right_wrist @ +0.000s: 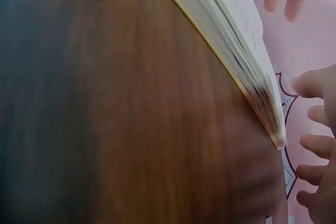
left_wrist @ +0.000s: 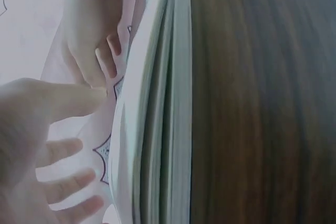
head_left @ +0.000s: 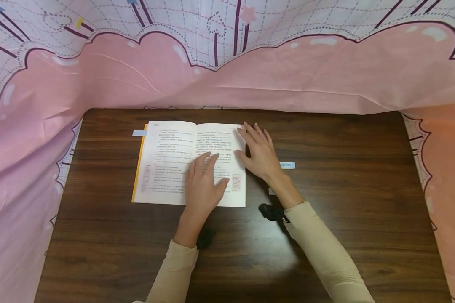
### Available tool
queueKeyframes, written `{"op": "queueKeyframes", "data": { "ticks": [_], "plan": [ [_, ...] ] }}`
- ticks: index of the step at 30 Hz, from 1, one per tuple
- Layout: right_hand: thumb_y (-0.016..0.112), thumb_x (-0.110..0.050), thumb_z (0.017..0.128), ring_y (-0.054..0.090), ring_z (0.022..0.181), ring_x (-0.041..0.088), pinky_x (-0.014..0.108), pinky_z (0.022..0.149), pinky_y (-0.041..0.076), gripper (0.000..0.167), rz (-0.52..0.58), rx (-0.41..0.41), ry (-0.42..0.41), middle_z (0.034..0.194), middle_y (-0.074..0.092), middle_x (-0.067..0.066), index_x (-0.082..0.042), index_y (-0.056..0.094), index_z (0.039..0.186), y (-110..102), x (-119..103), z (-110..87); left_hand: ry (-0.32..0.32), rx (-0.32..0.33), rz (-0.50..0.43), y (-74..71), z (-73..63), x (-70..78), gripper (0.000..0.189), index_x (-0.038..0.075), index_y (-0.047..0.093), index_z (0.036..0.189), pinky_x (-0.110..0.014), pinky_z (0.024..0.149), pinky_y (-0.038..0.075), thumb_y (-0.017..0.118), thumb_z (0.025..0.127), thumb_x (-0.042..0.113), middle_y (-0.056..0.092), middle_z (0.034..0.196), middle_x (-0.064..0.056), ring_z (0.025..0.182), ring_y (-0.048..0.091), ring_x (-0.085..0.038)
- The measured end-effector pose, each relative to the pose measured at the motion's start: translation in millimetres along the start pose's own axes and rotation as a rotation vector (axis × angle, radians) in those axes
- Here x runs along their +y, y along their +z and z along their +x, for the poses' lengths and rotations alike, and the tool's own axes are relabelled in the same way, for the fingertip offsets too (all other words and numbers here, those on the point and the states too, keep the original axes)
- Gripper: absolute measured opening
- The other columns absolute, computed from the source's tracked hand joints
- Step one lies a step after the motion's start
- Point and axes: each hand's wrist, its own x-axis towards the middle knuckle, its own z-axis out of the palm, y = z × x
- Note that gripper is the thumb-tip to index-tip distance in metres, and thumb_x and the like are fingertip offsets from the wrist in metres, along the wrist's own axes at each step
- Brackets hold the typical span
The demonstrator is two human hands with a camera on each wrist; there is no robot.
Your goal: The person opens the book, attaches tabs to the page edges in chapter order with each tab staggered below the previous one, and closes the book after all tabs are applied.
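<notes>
An open book with printed pages and a yellow cover edge lies on the dark wooden table. My left hand is over the lower middle of the spread, fingers spread and loosely bent. At the right page's outer edge is my right hand, its fingertips overlapping the page margin in the head view. Neither hand pinches anything. In the left wrist view the stacked page edges show gaps between groups of pages. The right wrist view shows the book's side beside my right hand's extended fingers.
A pale tab sticks out at the book's upper left. A light blue label with handwriting lies right of the book, partly behind the right wrist. Pink patterned cloth hangs behind the table and along both sides.
</notes>
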Motion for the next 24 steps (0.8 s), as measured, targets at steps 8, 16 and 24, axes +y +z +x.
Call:
{"op": "queueKeyframes", "data": {
  "ticks": [8, 16, 24],
  "plan": [
    [0.069, -0.028, 0.093, 0.023, 0.148, 0.037, 0.057, 0.118, 0.013, 0.064, 0.006, 0.003, 0.005, 0.159, 0.034, 0.010, -0.013, 0.045, 0.150, -1, 3, -3.4, -0.024, -0.027, 0.024, 5.8, 1.8, 7.8, 0.077, 0.012, 0.051, 0.142, -0.062, 0.110, 0.024, 0.085, 0.076, 0.034, 0.037, 0.150, -0.015, 0.140, 0.029, -0.039],
    [0.069, -0.027, 0.093, 0.025, 0.147, 0.037, 0.058, 0.118, 0.013, 0.063, 0.012, 0.010, 0.014, 0.159, 0.034, 0.010, -0.012, 0.044, 0.150, -2, 6, -6.8, -0.050, -0.025, 0.040, 13.4, 5.0, 15.5, 0.082, 0.014, 0.050, 0.143, -0.072, 0.109, 0.017, 0.084, 0.075, 0.044, 0.034, 0.152, -0.019, 0.144, 0.024, -0.044],
    [0.069, -0.028, 0.093, 0.027, 0.146, 0.038, 0.059, 0.117, 0.014, 0.063, 0.014, 0.031, 0.027, 0.158, 0.036, 0.011, -0.013, 0.045, 0.149, -6, 10, -12.9, -0.053, -0.028, 0.050, 18.3, 4.6, 23.1, 0.087, 0.013, 0.051, 0.143, -0.076, 0.107, 0.012, 0.084, 0.072, 0.052, 0.032, 0.155, -0.021, 0.145, 0.020, -0.048]
  ]
}}
